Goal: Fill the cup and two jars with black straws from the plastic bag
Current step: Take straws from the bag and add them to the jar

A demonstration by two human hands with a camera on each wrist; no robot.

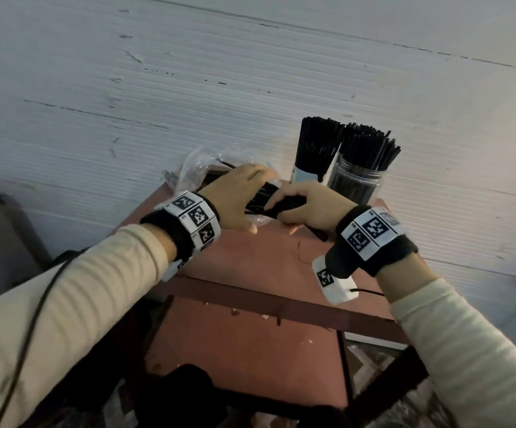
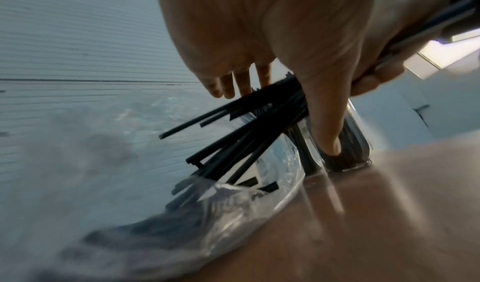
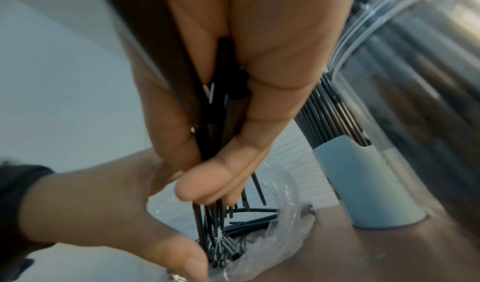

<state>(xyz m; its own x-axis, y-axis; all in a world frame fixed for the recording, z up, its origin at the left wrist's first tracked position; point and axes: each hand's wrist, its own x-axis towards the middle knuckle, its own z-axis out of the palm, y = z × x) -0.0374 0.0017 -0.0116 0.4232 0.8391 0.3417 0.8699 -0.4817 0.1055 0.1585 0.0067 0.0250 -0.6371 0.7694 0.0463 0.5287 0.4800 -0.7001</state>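
A bundle of black straws (image 1: 266, 200) (image 2: 246, 138) lies half out of a clear plastic bag (image 1: 201, 162) (image 2: 233, 204) (image 3: 285, 235) on the red table top (image 1: 266, 261). My right hand (image 1: 284, 208) (image 3: 207, 183) grips the near end of the bundle, fingers curled round it. My left hand (image 1: 244, 196) (image 2: 281, 118) lies over the bag mouth, fingers fairly straight against the straws and thumb down by the plastic. A pale blue cup (image 1: 304, 177) (image 3: 369, 183) and a clear jar (image 1: 355, 183) (image 2: 355, 142) behind my right hand stand packed with straws. I see no second jar.
The table stands against a white ribbed wall (image 1: 250, 72). Its near edge is a dark metal frame (image 1: 266, 301), with a lower red shelf (image 1: 244, 350) below. A black cable (image 1: 34, 319) runs along my left sleeve.
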